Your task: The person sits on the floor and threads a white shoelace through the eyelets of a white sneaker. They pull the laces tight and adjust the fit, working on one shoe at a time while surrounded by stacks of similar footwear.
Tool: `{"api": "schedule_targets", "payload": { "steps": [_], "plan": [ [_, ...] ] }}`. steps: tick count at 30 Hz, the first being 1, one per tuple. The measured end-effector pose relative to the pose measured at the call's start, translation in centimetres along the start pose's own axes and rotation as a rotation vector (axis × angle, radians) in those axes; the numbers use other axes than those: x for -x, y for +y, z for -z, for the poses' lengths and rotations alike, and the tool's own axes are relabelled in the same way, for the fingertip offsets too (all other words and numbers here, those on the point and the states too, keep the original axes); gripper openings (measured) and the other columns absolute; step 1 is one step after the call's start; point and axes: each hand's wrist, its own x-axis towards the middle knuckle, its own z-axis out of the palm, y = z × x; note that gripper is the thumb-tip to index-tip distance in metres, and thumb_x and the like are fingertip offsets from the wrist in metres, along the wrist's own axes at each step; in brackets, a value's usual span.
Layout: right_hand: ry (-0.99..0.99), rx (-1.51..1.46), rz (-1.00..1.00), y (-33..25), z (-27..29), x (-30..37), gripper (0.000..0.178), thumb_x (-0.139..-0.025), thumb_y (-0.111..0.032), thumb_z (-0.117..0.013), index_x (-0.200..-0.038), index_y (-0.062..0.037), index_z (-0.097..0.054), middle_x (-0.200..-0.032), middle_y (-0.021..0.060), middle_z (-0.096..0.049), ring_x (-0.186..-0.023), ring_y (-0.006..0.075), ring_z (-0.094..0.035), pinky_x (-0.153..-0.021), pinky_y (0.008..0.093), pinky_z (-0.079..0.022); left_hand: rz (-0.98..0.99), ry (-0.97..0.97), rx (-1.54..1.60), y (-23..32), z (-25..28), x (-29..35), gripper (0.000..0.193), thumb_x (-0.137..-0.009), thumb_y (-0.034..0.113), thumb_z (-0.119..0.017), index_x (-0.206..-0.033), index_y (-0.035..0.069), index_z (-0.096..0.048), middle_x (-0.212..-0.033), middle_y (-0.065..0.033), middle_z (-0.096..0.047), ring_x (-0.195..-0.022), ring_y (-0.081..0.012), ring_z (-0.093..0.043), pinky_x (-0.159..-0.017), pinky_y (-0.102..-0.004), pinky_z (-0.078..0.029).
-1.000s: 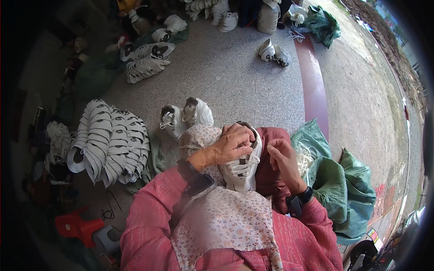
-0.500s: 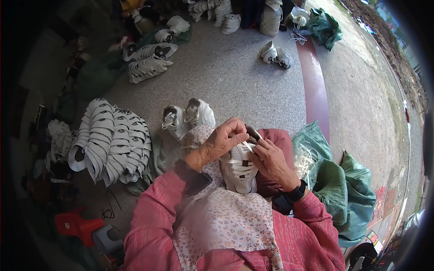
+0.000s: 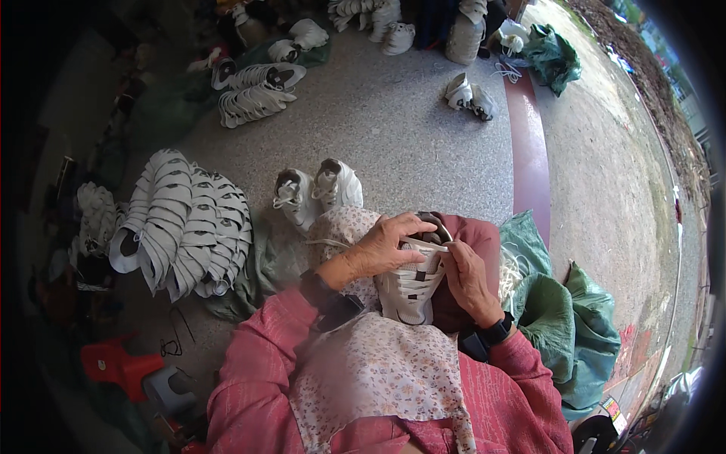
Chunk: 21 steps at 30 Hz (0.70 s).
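On my lap lies a white sneaker (image 3: 407,296), its dark-lined opening away from me and its laces crossing the front. My left hand (image 3: 384,248) grips its left side near the top eyelets, fingers over the collar and thumb by the tongue. A white shoelace (image 3: 425,245) runs across the top of the tongue. Its right end is pinched between the thumb and fingers of my right hand (image 3: 469,278), at the sneaker's right edge. Just beyond my knee stands a pair of laced white sneakers (image 3: 338,186). A floral apron (image 3: 386,371) covers my lap.
Stacked white shoe uppers (image 3: 181,227) stand at the left, with more uppers (image 3: 257,98) farther back. A red stool (image 3: 113,363) is at lower left. Green sacks (image 3: 556,318) and loose white laces (image 3: 510,274) lie at my right. Two shoes (image 3: 469,97) rest on the far floor.
My hands have moved apart from above the tongue. The left now spreads over the sneaker's left side, and the right has drawn the lace across to the right edge. The view has shifted slightly.
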Motion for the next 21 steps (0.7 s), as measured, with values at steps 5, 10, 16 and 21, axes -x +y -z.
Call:
{"api": "schedule_targets", "payload": {
  "steps": [5, 10, 16, 21],
  "plan": [
    [0.048, -0.013, -0.014, 0.0, -0.4, 0.5, 0.009, -0.096, -0.001, -0.056, -0.104, 0.0003, -0.059, -0.088, 0.0166, -0.06, -0.082, 0.0356, -0.063, -0.07, 0.041, -0.05, 0.177, -0.001, 0.612, -2.4, 0.2, 0.9, 0.039, -0.087, -0.002, -0.073, -0.125, 0.006, -0.07, -0.111, -0.0008, -0.068, -0.103, -0.01, -0.063, -0.094, -0.0259, -0.051],
    [0.066, -0.233, -0.183, 0.5, -0.6, 1.5, 0.011, -0.102, -0.005, -0.052, -0.106, 0.0005, -0.061, -0.091, 0.0118, -0.064, -0.081, 0.0244, -0.064, -0.073, 0.0338, -0.051, 0.158, 0.01, 0.736, -2.5, 1.6, 1.8, 0.031, -0.089, -0.004, -0.071, -0.118, 0.003, -0.072, -0.107, -0.001, -0.071, -0.101, -0.0104, -0.065, -0.094, -0.0251, -0.051],
    [0.033, -0.288, -0.334, -1.2, -0.1, 0.9, 0.015, -0.105, -0.01, -0.052, -0.109, 0.0003, -0.062, -0.09, 0.0046, -0.065, -0.08, 0.0128, -0.061, -0.074, 0.0264, -0.05, 0.108, -0.038, 0.594, -1.6, 2.1, 1.1, 0.031, -0.089, 0.003, -0.072, -0.12, 0.003, -0.069, -0.11, -0.0033, -0.069, -0.107, -0.0143, -0.065, -0.099, -0.0295, -0.05],
    [-0.096, -0.76, -0.599, 0.2, 1.8, 0.4, 0.017, -0.105, -0.015, -0.056, -0.105, -0.0016, -0.066, -0.086, -0.0007, -0.064, -0.076, 0.0069, -0.058, -0.071, 0.022, -0.047, 0.042, -0.079, 0.239, -1.3, 2.0, 0.5, 0.036, -0.084, 0.01, -0.074, -0.119, 0.003, -0.066, -0.111, -0.0061, -0.067, -0.108, -0.0162, -0.064, -0.1, -0.0326, -0.049]
  ]
}}
